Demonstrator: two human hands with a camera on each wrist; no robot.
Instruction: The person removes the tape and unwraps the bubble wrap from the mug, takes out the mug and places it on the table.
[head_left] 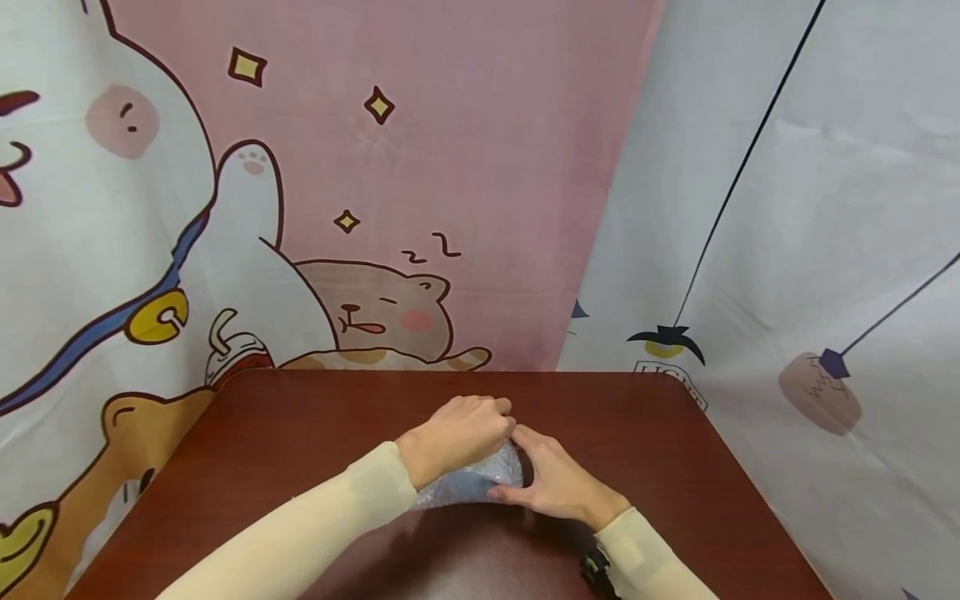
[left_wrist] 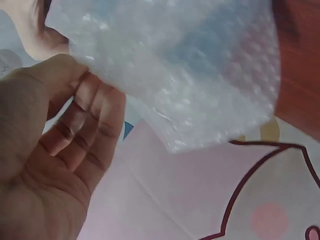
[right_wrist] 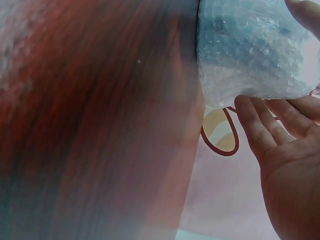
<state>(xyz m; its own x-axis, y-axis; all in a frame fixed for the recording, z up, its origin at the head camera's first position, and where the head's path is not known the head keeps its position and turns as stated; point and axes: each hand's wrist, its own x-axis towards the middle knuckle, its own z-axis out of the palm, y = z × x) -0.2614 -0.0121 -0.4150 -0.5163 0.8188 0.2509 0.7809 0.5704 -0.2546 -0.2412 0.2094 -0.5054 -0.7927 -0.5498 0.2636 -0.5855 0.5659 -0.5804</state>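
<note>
Over the middle of the table is a bundle of clear bubble wrap (head_left: 487, 479), with something bluish showing faintly through it; what that is I cannot tell. My left hand (head_left: 463, 429) reaches across its top and pinches an edge of the wrap between thumb and fingers. In the left wrist view the bubble wrap (left_wrist: 185, 75) spreads out from those fingertips. From the right side my right hand (head_left: 558, 479) holds the bundle, thumb on the near face and fingers at the far edge. The right wrist view shows the fingers of the right hand (right_wrist: 290, 150) along the wrap's edge.
The dark red-brown wooden table (head_left: 300, 433) extends on both sides of the hands. Behind it hangs a pink and white cloth (head_left: 510, 167) printed with cartoon animals, and a pale cloth (head_left: 810, 208) with lamp drawings hangs at the right. A dark band (head_left: 596, 571) circles the right wrist.
</note>
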